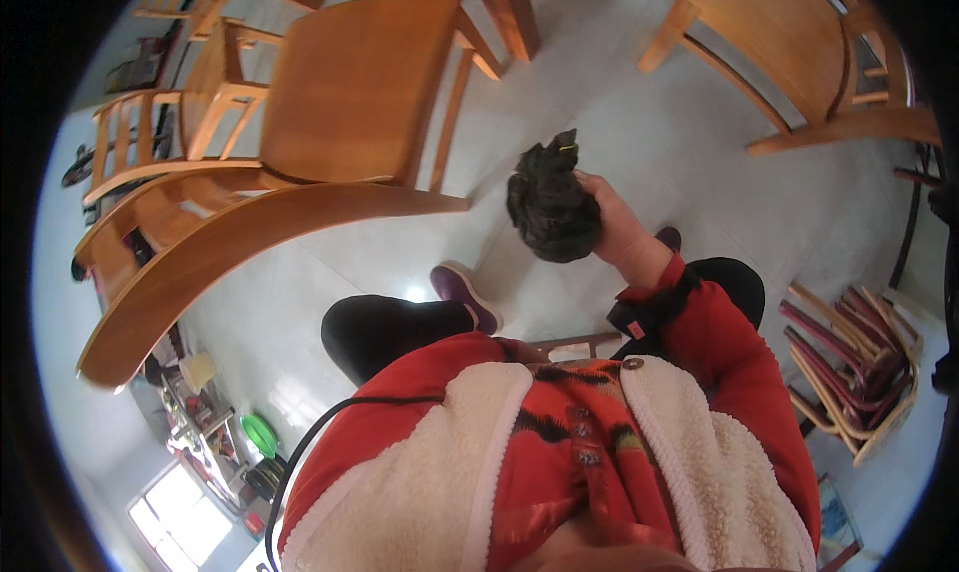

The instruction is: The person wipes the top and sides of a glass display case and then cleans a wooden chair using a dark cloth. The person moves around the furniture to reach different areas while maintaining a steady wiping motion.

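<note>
My right hand (618, 227) holds a dark, crumpled bundle (553, 205) out in front of me, above the tiled floor. The bundle is rounded at its lower end and gathered at the top, where a small yellow strip shows; whether it is leaf, cloth or plastic I cannot tell. My fingers are mostly hidden behind it, with the thumb along its right side. My left hand is out of view; the red left sleeve ends at my lap.
A wooden chair (359, 92) stands at the upper left, beside more chairs. Another wooden chair (779, 40) is at the upper right. Folded seats or frames (861, 362) lean together at the right. A green basin (259, 435) and a cluttered shelf are at the lower left. A black cable runs beside me.
</note>
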The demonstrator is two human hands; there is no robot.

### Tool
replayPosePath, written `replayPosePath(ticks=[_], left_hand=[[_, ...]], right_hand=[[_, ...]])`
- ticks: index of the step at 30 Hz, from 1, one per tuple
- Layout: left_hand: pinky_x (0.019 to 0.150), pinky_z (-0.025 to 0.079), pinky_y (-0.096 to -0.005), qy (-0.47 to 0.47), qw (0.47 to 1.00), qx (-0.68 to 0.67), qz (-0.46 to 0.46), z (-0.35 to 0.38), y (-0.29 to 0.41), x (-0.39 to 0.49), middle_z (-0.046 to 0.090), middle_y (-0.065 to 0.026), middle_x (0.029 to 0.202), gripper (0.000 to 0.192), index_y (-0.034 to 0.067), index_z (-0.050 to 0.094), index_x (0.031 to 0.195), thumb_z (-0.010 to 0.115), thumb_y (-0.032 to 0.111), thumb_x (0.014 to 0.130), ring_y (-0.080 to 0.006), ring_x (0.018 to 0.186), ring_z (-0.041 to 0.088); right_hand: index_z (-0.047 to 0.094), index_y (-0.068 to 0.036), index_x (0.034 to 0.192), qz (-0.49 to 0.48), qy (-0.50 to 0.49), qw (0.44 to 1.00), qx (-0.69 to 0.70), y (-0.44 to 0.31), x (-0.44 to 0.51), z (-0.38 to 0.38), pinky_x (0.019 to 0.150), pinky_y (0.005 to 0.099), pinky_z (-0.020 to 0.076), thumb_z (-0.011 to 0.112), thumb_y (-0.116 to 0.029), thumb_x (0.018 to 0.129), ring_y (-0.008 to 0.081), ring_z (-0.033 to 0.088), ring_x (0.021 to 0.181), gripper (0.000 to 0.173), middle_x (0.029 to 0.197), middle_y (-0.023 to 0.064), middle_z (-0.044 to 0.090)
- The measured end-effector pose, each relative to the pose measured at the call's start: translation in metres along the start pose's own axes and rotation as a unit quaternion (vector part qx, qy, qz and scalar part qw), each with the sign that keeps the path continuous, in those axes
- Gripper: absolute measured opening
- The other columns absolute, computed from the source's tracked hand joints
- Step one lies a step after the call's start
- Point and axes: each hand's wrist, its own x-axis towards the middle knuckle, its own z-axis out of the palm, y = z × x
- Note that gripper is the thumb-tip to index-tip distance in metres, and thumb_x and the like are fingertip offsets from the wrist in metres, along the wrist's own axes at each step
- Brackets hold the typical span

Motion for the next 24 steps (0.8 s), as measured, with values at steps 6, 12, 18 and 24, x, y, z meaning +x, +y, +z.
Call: replayPosePath(ticks=[6,12,18,24], left_hand=[[0.114,0.038,-0.0443,0.091,0.996,-0.007,-0.023,0.005,-0.002,-0.029,0.052,-0.0152,0.148,0.059,0.006,0.051,0.146,0.06,0.041,0.1,-0.0305,0.136,0.048],[0.115,0.038,-0.0447,0.196,0.98,0.018,0.008,0.036,-0.021,-0.035,0.05,-0.0155,0.15,0.06,0.006,0.05,0.148,0.06,0.04,0.1,-0.0311,0.137,0.047],[0.114,0.04,-0.047,0.421,0.902,-0.025,0.092,0.037,0.019,-0.12,0.044,-0.0162,0.154,0.07,0.006,0.038,0.154,0.06,0.044,0.1,-0.032,0.142,0.041],[0.107,0.048,-0.0503,0.616,0.646,-0.36,0.27,0.053,0.104,-0.194,0.035,-0.0162,0.159,0.101,0.008,0.011,0.164,0.065,0.061,0.096,-0.0319,0.14,0.043]], right_hand=[[0.064,-0.002,0.126,0.004,-0.096,0.995,-0.023,-0.02,0.012,0.009,0.099,0.0429,0.0569,0.056,-0.037,0.103,0.0269,0.072,0.106,0.043,0.119,0.0125,0.073],[0.064,-0.002,0.128,-0.034,-0.12,0.992,0.014,0.021,0.001,0.009,0.106,0.0456,0.0527,0.051,-0.037,0.104,0.0292,0.068,0.115,0.044,0.125,0.013,0.07],[0.061,-0.002,0.134,-0.019,-0.135,0.99,-0.039,0.101,-0.061,0.001,0.111,0.0482,0.0475,0.044,-0.038,0.105,0.0333,0.063,0.122,0.049,0.132,0.0154,0.067],[0.062,-0.004,0.132,-0.134,-0.136,0.954,-0.23,0.128,-0.083,0.073,0.102,0.0382,0.0517,0.051,-0.038,0.103,0.0255,0.066,0.114,0.045,0.125,0.0119,0.069]])
